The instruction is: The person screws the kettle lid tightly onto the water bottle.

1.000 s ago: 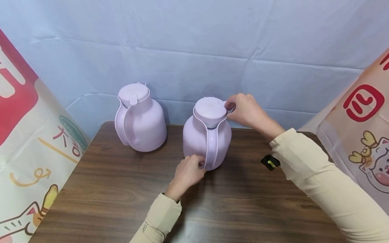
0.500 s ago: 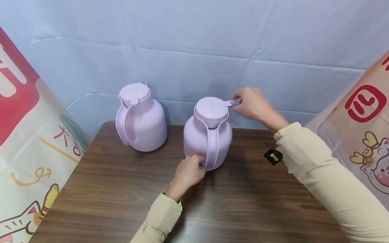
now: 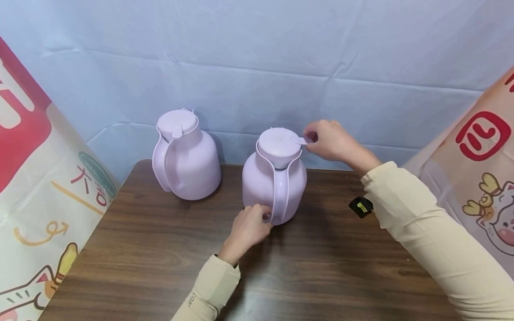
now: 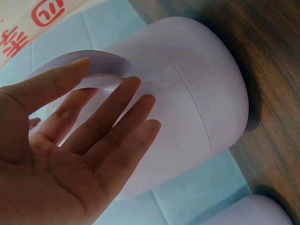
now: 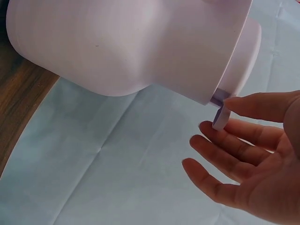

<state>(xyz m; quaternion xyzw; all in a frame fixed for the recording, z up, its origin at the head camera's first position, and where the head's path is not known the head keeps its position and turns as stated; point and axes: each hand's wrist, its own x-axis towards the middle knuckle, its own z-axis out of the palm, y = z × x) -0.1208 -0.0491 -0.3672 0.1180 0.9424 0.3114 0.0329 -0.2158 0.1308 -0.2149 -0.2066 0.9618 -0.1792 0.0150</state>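
Observation:
Two lilac thermal jugs stand upright on the brown table. On the right-hand jug [image 3: 257, 183], my left hand [image 3: 249, 227] is at the lower end of the handle [image 3: 281, 191]. The left wrist view has thumb and index finger on either side of that handle [image 4: 108, 82], the other fingers spread beside the body. From the right, my right hand [image 3: 331, 140] pinches the small tab [image 3: 298, 140] of the round lid [image 3: 278, 141]. Thumb and fingers meet on the tab [image 5: 221, 118] in the right wrist view. The lid sits in the jug's neck, its tab pointing right.
The other thermal jug [image 3: 196, 167] stands to the left, lid on, its tab over the handle. A small black item with a yellow mark [image 3: 361, 207] lies by the right sleeve. Behind the table [image 3: 160, 267] hangs a pale blue cloth [image 3: 241, 102]; printed sheets flank both sides.
My right hand moved off the lid tab to the right, leaving it exposed, then came back onto its end. The tab now sticks out further into view. My left hand stays at the handle.

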